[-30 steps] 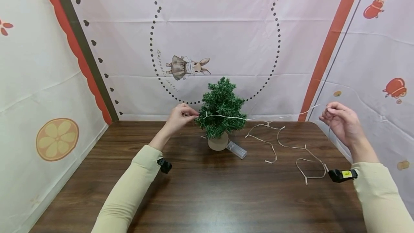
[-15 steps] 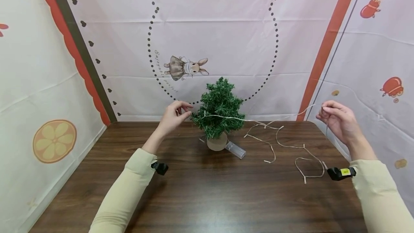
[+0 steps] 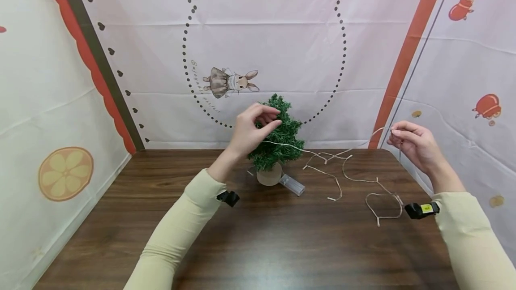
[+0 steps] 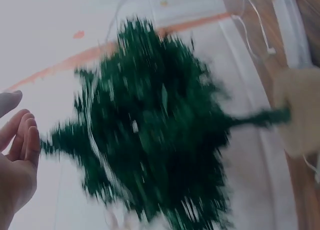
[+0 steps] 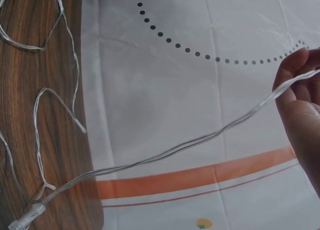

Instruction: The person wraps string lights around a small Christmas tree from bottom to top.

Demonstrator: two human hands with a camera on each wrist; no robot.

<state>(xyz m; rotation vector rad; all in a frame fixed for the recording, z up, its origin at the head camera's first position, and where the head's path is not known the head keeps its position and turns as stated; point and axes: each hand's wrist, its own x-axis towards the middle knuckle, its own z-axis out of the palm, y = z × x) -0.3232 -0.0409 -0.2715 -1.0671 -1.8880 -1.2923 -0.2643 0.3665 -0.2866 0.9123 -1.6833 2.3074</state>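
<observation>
A small green artificial Christmas tree [image 3: 288,132] stands upright on a pale round base [image 3: 269,176] near the back of the table. My left hand [image 3: 247,134] is in front of its upper left side, thumb and fingers apart with nothing between them. In the left wrist view, that hand [image 4: 19,157] is beside the tree's tip. A string of fairy lights [image 3: 314,152] crosses the tree's front and runs right. Its wire rises to my right hand [image 3: 417,147], which pinches it between thumb and fingers. The right wrist view shows the twisted wire [image 5: 200,138] hanging from that hand.
A clear battery box [image 3: 292,185] lies on the brown wooden table [image 3: 266,236], right of the tree's base. Loose loops of the light string lie right of it. Printed cloth walls [image 3: 266,57] enclose the back and both sides.
My left hand has left the wire at the tree's left side and moved right and up, across the tree's front. The right hand, still pinching the wire, has shifted slightly left.
</observation>
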